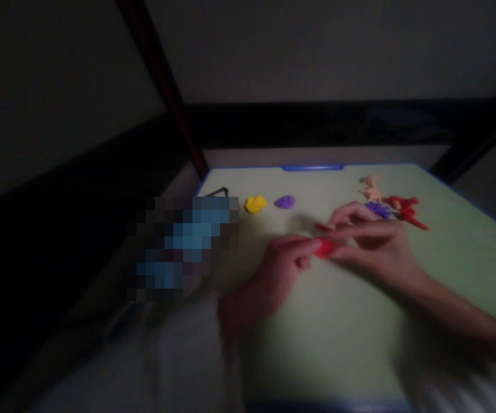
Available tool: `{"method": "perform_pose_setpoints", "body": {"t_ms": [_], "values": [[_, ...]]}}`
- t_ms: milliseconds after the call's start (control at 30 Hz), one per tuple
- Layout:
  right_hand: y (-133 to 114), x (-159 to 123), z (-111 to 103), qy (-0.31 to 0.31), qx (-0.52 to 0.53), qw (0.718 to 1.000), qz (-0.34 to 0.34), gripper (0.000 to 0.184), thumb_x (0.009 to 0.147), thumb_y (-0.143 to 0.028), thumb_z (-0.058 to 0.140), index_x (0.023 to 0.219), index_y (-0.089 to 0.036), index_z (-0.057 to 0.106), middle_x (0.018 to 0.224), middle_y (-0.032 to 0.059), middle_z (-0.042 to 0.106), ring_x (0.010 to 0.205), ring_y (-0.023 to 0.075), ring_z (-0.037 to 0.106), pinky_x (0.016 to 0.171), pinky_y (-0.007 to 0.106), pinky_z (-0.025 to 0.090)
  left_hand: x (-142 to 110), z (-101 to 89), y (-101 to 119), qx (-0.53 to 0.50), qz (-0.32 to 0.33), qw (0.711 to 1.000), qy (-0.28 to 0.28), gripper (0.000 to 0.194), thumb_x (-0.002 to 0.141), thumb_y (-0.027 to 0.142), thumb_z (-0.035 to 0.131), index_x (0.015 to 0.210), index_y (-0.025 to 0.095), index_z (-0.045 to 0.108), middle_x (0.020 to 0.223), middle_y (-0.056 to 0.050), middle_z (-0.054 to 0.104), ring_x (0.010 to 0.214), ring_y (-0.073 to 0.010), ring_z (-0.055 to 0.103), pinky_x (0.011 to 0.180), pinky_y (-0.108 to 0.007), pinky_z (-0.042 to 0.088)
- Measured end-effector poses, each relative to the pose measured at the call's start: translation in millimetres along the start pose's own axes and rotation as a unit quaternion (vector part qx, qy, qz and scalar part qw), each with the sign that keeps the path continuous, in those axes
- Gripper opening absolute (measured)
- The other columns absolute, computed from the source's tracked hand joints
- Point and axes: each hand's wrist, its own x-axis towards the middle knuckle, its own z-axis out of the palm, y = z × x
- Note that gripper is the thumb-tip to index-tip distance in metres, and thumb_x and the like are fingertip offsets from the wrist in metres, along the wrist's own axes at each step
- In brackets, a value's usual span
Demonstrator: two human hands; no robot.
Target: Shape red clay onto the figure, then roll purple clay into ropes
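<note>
A small piece of red modelling clay (324, 248) is pinched between my two hands above the table. My left hand (283, 267) is closed, with its thumb and fingertips on the left edge of the clay. From the right, the thumb of my right hand (379, 246) touches the same piece. A thin dark red strip (323, 228) shows at the right hand's upper fingertips; I cannot tell what it is. Beyond the hands lie a yellow clay lump (255, 204) and a smaller purple clay lump (285, 202). The picture is dim and slightly blurred.
Near the right hand lie a peach-coloured shaped piece (371, 189), a spiky purple piece (378, 210) and red shaped pieces (405, 207). The pale table (317, 344) has a blue edge. A pixelated blue area (196, 235) covers something at the left.
</note>
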Motion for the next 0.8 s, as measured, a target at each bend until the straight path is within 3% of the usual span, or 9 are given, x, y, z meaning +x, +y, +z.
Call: {"method": "perform_pose_setpoints", "body": {"t_ms": [267,400,500,633,800], "values": [[1.7,0.2,-2.4,0.009,-0.02,1.0,-0.011,0.014,0.071,-0.024,0.074,0.075,-0.037,0.075,0.085,0.0029,0.061,0.077,0.0187,0.058,0.066,0.037,0.051,0.4,1.1,-0.6,-0.024,-0.009,1.0,-0.004,0.023,0.074,0.033,0.057,0.057,0.018,0.052,0.058,0.002,0.042,0.056,-0.0112,0.035,0.056,-0.027,0.027],[6.6,0.5,-1.8,0.015,0.002,0.999,-0.029,0.025,0.066,-0.019,0.078,0.085,-0.035,0.074,0.093,0.0018,0.063,0.077,0.016,0.057,0.066,0.033,0.05,1.0,1.2,2.5,-0.001,-0.008,1.0,0.0,0.028,0.076,0.032,0.055,0.053,0.019,0.048,0.055,0.002,0.041,0.054,-0.0109,0.034,0.054,-0.028,0.026],[10.5,0.6,-0.7,0.029,0.025,0.999,-0.013,0.031,0.062,-0.02,0.08,0.09,-0.033,0.074,0.091,0.0021,0.062,0.077,0.0156,0.056,0.063,0.031,0.048,1.8,1.1,1.4,-0.044,-0.02,0.999,0.0,0.029,0.077,0.033,0.056,0.054,0.018,0.046,0.057,0.002,0.041,0.055,-0.01,0.034,0.055,-0.026,0.028],[9.0,1.0,1.5,0.056,0.022,0.998,0.015,0.021,0.064,-0.022,0.079,0.083,-0.03,0.075,0.08,0.0009,0.06,0.069,0.0129,0.055,0.055,0.027,0.046,0.9,3.2,1.4,-0.114,-0.032,0.993,-0.016,0.019,0.075,0.031,0.058,0.064,0.016,0.054,0.062,0.003,0.043,0.056,-0.0083,0.034,0.054,-0.025,0.026],[3.8,2.2,1.7,0.058,0.006,0.998,0.009,0.011,0.069,-0.021,0.075,0.075,-0.03,0.076,0.073,0.0004,0.061,0.065,0.0119,0.056,0.054,0.026,0.045,-1.2,5.7,3.6,-0.104,-0.042,0.993,-0.022,0.012,0.071,0.027,0.062,0.07,0.016,0.058,0.063,0.003,0.045,0.056,-0.0081,0.035,0.055,-0.026,0.026]]}}
